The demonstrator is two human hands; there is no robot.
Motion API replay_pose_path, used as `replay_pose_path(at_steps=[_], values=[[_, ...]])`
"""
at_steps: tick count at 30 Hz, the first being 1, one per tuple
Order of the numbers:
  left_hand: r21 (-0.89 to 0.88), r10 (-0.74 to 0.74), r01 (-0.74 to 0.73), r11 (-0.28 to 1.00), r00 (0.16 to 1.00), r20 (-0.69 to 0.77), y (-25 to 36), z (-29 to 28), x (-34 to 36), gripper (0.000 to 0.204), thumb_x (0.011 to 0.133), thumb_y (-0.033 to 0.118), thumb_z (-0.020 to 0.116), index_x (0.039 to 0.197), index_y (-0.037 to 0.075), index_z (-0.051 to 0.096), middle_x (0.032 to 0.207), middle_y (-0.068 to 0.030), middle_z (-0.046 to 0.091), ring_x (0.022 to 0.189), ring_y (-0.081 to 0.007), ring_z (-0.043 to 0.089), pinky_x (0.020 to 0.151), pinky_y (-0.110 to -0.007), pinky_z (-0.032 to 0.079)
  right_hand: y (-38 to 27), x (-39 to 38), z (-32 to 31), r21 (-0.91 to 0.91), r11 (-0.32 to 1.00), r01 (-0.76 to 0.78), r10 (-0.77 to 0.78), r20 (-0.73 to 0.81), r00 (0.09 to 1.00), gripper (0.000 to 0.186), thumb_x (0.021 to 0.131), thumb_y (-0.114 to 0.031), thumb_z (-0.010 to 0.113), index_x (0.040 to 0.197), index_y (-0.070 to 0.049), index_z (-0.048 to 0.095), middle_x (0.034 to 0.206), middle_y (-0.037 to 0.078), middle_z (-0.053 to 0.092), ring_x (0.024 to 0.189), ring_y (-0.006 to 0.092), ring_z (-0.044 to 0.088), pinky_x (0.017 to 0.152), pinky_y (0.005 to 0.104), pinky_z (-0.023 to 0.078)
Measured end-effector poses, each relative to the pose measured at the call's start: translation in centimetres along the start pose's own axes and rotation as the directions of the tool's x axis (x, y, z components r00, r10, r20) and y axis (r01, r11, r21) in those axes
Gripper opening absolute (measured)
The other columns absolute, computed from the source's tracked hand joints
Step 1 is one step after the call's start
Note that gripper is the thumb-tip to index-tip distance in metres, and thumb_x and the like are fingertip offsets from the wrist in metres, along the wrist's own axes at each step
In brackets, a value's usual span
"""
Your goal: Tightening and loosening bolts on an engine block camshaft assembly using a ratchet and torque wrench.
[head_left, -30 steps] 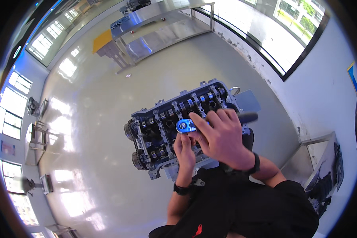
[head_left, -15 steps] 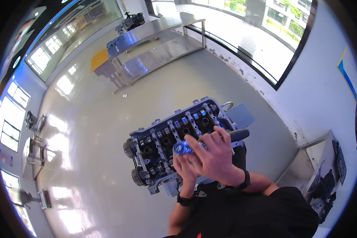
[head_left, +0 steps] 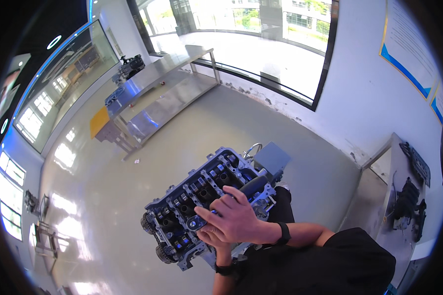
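Observation:
A ratchet wrench with a round metal head [head_left: 194, 223] and a thick black handle [head_left: 254, 186] lies slantwise above the cylinder head [head_left: 182, 198] of an engine. My left hand [head_left: 212, 236] is closed around the wrench's head end, mostly covered by my other hand. Across the middle of the tool lies my right hand [head_left: 237, 220], its fingers curled over the shaft and the index finger reaching toward the round head. What is under the wrench head is hidden by my hands. Camshaft lobes and open round wells show in the cylinder head, with chain sprockets [head_left: 165, 253] at its left end.
A grey flat plate [head_left: 272, 158] sticks out behind the engine's right end. Farther off stands a steel workbench [head_left: 174, 105] with engine parts on it. At the right, a low table [head_left: 379, 206] holds black parts [head_left: 407, 206] against the wall.
The view has turned, so the engine and my hands appear lower and farther left. The wrench stays in both hands, and its handle now sits closer over the engine's right end.

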State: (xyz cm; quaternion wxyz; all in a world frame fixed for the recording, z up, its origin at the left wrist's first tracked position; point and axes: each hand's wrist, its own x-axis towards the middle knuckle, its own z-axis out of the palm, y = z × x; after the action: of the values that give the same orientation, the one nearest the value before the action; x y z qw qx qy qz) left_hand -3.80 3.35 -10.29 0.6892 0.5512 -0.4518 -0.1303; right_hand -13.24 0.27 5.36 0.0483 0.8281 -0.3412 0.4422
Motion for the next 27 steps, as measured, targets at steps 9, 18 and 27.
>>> replay_pose_path(at_steps=[9, 18, 27], values=[[-0.486, -0.162, 0.288, 0.825, 0.945, 0.285, 2.5, -0.9, 4.5, 0.038, 0.099, 0.040, 0.047, 0.100, 0.001, 0.050, 0.084, -0.0017, 0.049, 0.068, -0.0141, 0.046, 0.057, -0.028, 0.035, 3.1, 1.8, 0.7, 0.114, 0.993, 0.001, -0.008, 0.056, 0.998, 0.036, 0.080, -0.030, 0.067, 0.112, -0.013, 0.061, 0.080, 0.003, 0.051, 0.081, 0.0222, 0.053, 0.103, 0.0477, 0.032], [-0.625, -0.130, 0.133, 0.769, 0.990, 0.050, -1.7, -2.2, 2.6, 0.038, 0.098, 0.032, 0.049, 0.117, -0.001, 0.050, 0.110, -0.0128, 0.058, 0.096, -0.0188, 0.059, 0.079, -0.032, 0.049, 3.6, 2.0, 1.3, 0.312, 0.935, 0.169, -0.198, 0.063, 0.978, 0.042, 0.077, -0.032, 0.068, 0.115, -0.015, 0.061, 0.083, 0.003, 0.053, 0.088, 0.0202, 0.055, 0.108, 0.0502, 0.027], [0.030, 0.071, -0.067, 0.997, 0.980, -0.185, -2.5, 0.6, 0.4, 0.030, 0.099, 0.029, 0.040, 0.104, 0.005, 0.057, 0.089, -0.0023, 0.060, 0.073, -0.0071, 0.053, 0.056, -0.021, 0.039, -1.1, -1.0, 0.3, -0.031, 0.994, -0.106, 0.108, 0.057, 0.993, 0.044, 0.078, -0.037, 0.068, 0.115, -0.014, 0.060, 0.088, 0.002, 0.053, 0.089, 0.0198, 0.053, 0.105, 0.0471, 0.030]])
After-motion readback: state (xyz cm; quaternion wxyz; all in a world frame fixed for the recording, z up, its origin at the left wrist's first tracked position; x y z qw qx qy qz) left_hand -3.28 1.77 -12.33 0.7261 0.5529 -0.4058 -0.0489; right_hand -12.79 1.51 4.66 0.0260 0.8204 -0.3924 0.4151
